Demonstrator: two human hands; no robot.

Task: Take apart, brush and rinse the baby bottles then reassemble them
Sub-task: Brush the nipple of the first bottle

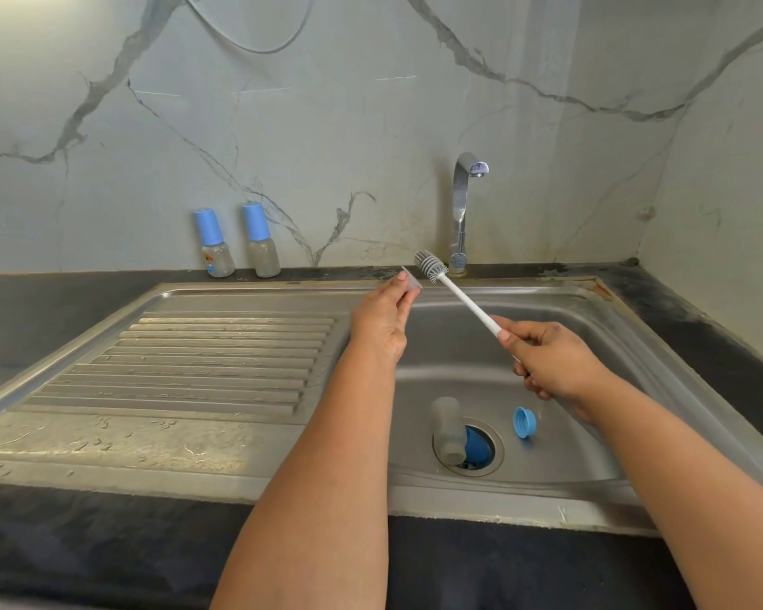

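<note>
Right hand (551, 367) grip closed on bottle brush (430, 267) handle; left hand (382, 321) pinches clear teat (411, 281) over sink (591, 310). Bottle body (446, 427), blue collar (524, 422) by drain. Risk: slippery teat drops if brushed hard.

Evenly, softly lit; sharp throughout; faint glare on the sink (239, 438) steel; wide-angle bowing toward edges; soft shadows below the sink.

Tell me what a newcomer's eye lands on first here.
First, the white long-handled bottle brush held in the right hand above the steel sink basin, its grey bristles meeting the small clear teat pinched in the left hand. Next, two blue-capped baby bottles standing against the marble wall.
</note>
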